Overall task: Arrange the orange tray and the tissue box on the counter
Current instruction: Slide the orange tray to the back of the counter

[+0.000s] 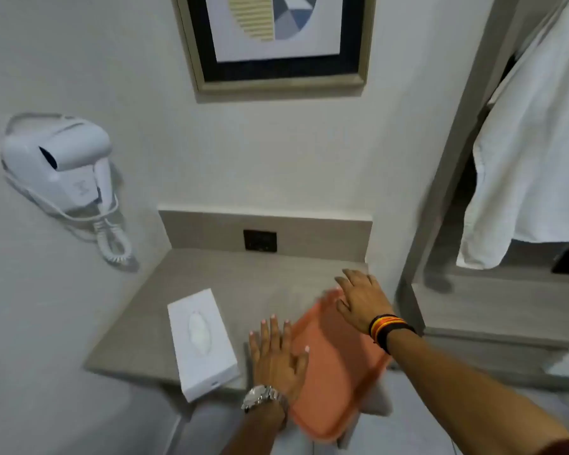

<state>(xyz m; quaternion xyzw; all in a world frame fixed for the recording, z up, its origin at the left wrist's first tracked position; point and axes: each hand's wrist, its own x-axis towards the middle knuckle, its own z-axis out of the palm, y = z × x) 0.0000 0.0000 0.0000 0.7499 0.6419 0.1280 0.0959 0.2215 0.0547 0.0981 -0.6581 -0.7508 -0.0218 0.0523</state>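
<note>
An orange tray [335,366] lies askew on the grey counter [263,277], its near end hanging over the front edge. My left hand [278,356] rests flat against the tray's left rim with fingers spread. My right hand [362,300] lies over the tray's far right corner, fingers apart. A white tissue box [201,343] stands on the counter to the left of the tray, its near corner slightly past the front edge.
A white hair dryer [63,162] with a coiled cord hangs on the left wall. A dark socket [260,240] sits in the backsplash under a framed picture [276,41]. White robes [536,159] hang in the open closet at right.
</note>
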